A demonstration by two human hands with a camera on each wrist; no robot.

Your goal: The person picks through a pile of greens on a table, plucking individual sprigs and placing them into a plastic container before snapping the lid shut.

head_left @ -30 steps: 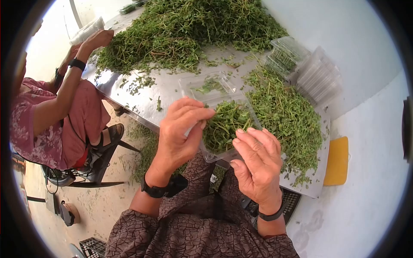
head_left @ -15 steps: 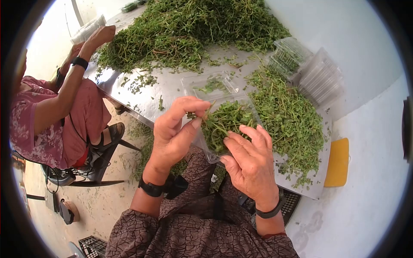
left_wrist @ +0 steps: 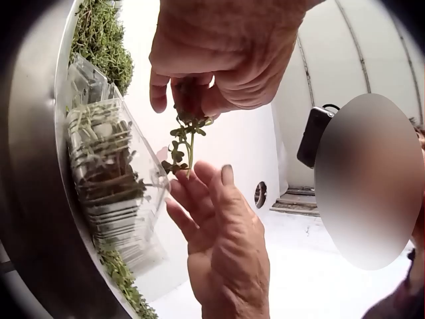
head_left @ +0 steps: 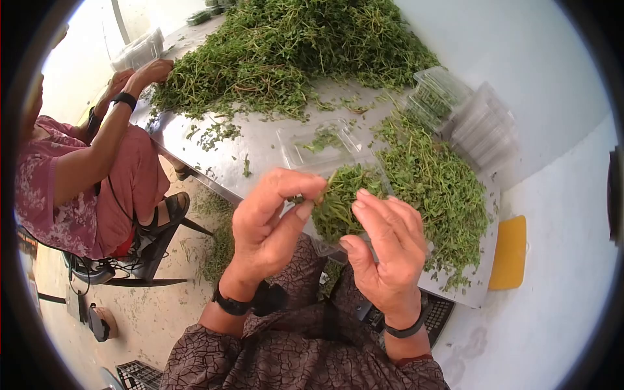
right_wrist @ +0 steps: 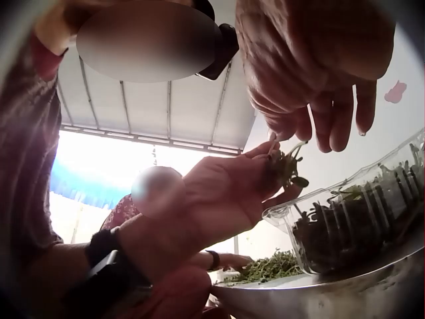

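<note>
My left hand (head_left: 266,221) pinches a small leafy green sprig (left_wrist: 188,143) between thumb and fingertips. Facing it, my right hand (head_left: 390,253) has its thumb and fingers apart, the fingertips close to the sprig's free end in the left wrist view. Below both hands, an open clear plastic clamshell box (right_wrist: 352,232) full of greens rests at the table edge. Its lid (head_left: 292,156) is folded back flat, with a few loose leaves (head_left: 323,139) on it.
A big heap of greens (head_left: 312,45) covers the back of the metal table (head_left: 263,140); a smaller spread (head_left: 442,201) lies to the right. Filled boxes (head_left: 434,97) and stacked clamshells (head_left: 481,127) stand by the wall. Another person (head_left: 78,175) sits at left. A yellow panel (head_left: 507,253) is at right.
Both hands went into the boxed greens, then rose above them. My left hand now pinches a sprig lifted from the box; my right hand has drawn back from the greens.
</note>
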